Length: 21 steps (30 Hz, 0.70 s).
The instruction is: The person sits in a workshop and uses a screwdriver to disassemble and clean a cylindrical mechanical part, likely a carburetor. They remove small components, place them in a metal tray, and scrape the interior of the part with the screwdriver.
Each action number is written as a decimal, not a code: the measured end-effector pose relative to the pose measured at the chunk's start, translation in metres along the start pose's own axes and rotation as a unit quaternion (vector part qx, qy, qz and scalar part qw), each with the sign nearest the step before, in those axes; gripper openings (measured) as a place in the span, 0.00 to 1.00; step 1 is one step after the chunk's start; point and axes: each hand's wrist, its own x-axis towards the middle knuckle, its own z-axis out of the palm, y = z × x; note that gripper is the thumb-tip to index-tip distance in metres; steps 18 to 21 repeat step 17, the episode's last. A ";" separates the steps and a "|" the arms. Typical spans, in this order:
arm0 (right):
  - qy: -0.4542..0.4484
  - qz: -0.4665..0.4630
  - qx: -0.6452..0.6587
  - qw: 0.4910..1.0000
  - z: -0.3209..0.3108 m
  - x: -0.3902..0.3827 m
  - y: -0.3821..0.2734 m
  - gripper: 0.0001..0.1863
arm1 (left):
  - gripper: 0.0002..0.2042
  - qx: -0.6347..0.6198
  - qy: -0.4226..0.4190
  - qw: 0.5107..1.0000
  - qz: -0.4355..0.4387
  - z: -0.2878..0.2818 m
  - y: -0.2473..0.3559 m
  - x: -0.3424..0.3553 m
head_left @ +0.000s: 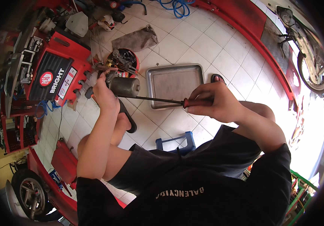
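My left hand [104,93] is closed around one end of a grey metal motor [124,86] with a cylindrical body, held up over the floor on the left. In my right hand [224,101] is a long screwdriver [156,99], its red handle gripped between thumb and fingers. The dark shaft runs leftward across to the motor's near side, by my left hand. Its tip is hidden there, so whether it touches the motor cannot be told. Below the shaft lies a shallow metal tray [175,67] on the tiles.
A red bowl [136,60] of tools and parts sits behind the motor, near a grey cloth [135,39]. The red machine [54,67] stands at left. A blue stool [175,142] is close to me, a motorcycle [312,56] far right, blue hose [179,8] at the back.
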 end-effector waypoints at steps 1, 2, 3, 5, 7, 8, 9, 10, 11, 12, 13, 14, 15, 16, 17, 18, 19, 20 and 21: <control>0.001 0.008 -0.009 1.000 0.000 0.001 -0.001 0.20 | 0.20 0.007 0.006 1.000 -0.002 0.001 -0.001 0.000; 0.004 -0.005 -0.023 1.000 0.001 0.003 -0.003 0.20 | 0.20 0.015 0.001 1.000 0.009 0.001 -0.001 0.000; 0.009 -0.009 -0.040 0.999 0.001 0.004 -0.005 0.20 | 0.20 0.008 0.001 1.000 0.003 0.001 0.001 0.003; 0.012 -0.020 -0.068 0.997 -0.002 0.004 -0.012 0.20 | 0.20 0.001 -0.010 1.000 0.007 0.003 0.003 0.009; 0.007 -0.037 -0.092 0.995 -0.008 0.004 -0.021 0.19 | 0.20 -0.019 0.004 1.000 -0.002 0.007 0.006 0.014; 0.013 -0.047 -0.086 0.995 -0.011 0.005 -0.026 0.19 | 0.21 -0.017 0.038 0.999 -0.032 0.009 0.010 0.016; 0.019 -0.056 -0.081 0.995 -0.015 0.005 -0.030 0.18 | 0.20 -0.047 0.110 0.988 -0.096 0.013 0.014 0.017; 0.033 -0.026 -0.093 0.995 -0.022 0.005 -0.034 0.18 | 0.19 -0.085 0.127 0.983 -0.102 0.013 0.021 0.020; 0.003 -0.034 -0.066 0.997 -0.036 0.004 -0.037 0.18 | 0.19 -0.114 0.148 0.975 -0.119 0.013 0.026 0.021; -0.001 -0.061 -0.064 0.996 -0.048 -0.001 -0.037 0.20 | 0.19 -0.140 0.154 0.970 -0.127 0.015 0.026 0.020; -0.010 -0.037 -0.040 0.998 -0.064 -0.008 -0.035 0.24 | 0.19 -0.170 0.116 0.971 -0.123 0.010 0.033 0.024; -0.033 -0.051 -0.001 0.998 -0.083 -0.014 -0.031 0.28 | 0.20 -0.197 0.111 0.969 -0.100 0.006 0.037 0.026; -0.013 -0.069 0.010 0.997 -0.096 -0.015 -0.022 0.36 | 0.21 -0.207 0.139 0.964 -0.096 0.001 0.042 0.030; -0.045 -0.104 0.066 0.991 -0.108 -0.007 -0.009 0.40 | 0.22 -0.219 0.186 0.956 -0.068 -0.002 0.043 0.033; -0.101 -0.159 0.168 0.968 -0.113 0.002 0.008 0.43 | 0.24 -0.228 0.187 0.952 -0.075 -0.008 0.047 0.037; -0.101 -0.159 0.168 0.968 -0.113 0.002 0.008 0.43 | 0.24 -0.228 0.187 0.952 -0.075 -0.008 0.047 0.037; -0.101 -0.159 0.168 0.968 -0.113 0.002 0.008 0.43 | 0.24 -0.228 0.187 0.952 -0.075 -0.008 0.047 0.037; -0.101 -0.159 0.168 0.968 -0.113 0.002 0.008 0.43 | 0.24 -0.228 0.187 0.952 -0.075 -0.008 0.047 0.037; -0.101 -0.159 0.168 0.968 -0.113 0.002 0.008 0.43 | 0.24 -0.228 0.187 0.952 -0.075 -0.008 0.047 0.037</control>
